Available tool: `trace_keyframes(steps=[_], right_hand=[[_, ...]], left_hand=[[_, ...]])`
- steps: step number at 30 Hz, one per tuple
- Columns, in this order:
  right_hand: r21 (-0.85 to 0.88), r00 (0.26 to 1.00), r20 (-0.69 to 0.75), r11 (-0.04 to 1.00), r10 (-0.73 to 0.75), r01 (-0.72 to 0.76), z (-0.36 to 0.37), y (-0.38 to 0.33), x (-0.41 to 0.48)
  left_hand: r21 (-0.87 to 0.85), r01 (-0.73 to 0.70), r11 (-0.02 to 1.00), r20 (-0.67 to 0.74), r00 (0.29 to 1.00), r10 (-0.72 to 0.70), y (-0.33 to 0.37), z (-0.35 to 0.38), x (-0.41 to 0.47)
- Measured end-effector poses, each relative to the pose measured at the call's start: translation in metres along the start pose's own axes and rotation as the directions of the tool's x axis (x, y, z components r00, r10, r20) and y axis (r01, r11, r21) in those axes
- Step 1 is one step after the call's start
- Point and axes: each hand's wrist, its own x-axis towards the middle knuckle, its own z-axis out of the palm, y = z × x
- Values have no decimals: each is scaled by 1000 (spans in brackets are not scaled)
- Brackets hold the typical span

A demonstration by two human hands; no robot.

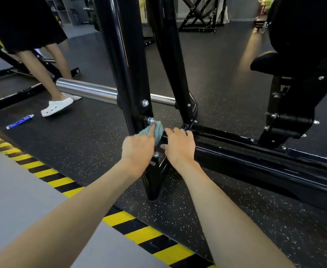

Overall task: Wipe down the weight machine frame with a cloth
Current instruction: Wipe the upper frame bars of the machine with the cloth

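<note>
The weight machine frame [126, 60] is glossy black, with two slanted uprights and a low base rail [255, 157] running right. A teal cloth [157, 129] is pressed against the near upright just below a chrome bolt. My left hand [138, 147] holds the cloth there, its index finger stretched out over it. My right hand [180, 144] grips the black frame bar right beside the cloth, fingers curled over its top.
A chrome weight sleeve [85, 89] sticks out to the left behind the upright. Another person's legs and white shoes [56, 107] stand at left, near a blue tube [19, 121] on the speckled floor. Yellow-black hazard tape [48, 175] edges the grey floor. A black seat [265, 60] is at right.
</note>
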Motion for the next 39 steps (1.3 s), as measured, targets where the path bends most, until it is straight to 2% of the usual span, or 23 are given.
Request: trace_keyframes(steps=[3,6,11,14,17,21,24,29,32,36,39], right_hand=[[-14,1000,-8,1000,9,-9,2,0,1],[-21,1000,-11,1000,17,-18,4,-1,3],[-27,999,-16,999,33,-34,2,-4,2],[-21,999,11,999,40,-40,0,-6,1],[-21,998,20,998,53,-53,-2,-6,2],[-30,999,31,999,43,-42,-1,-6,1],[-47,999,19,998,36,-35,1,-5,2],[-59,999,12,997,40,-39,2,-6,3],[-73,1000,4,997,28,-27,2,-6,4],[-85,1000,-3,996,16,-16,3,-3,6],[-83,1000,-3,996,18,-19,2,-4,4]], left_hand=[[93,-48,995,22,999,47,-12,12,-21],[121,-37,992,23,999,34,-10,16,-20],[-46,11,999,-20,1000,-12,0,0,4],[-126,52,991,35,998,-48,5,-6,4],[-109,59,992,103,994,-48,9,7,-20],[-30,-22,999,129,991,25,-6,40,-65],[-19,-46,999,42,998,47,-16,27,-63],[30,-79,996,-207,975,84,-25,-2,-26],[-14,-108,994,-8,994,108,-18,12,-14],[31,-66,997,-48,997,67,-12,21,-7],[-55,-17,998,-46,999,15,-1,12,6]])
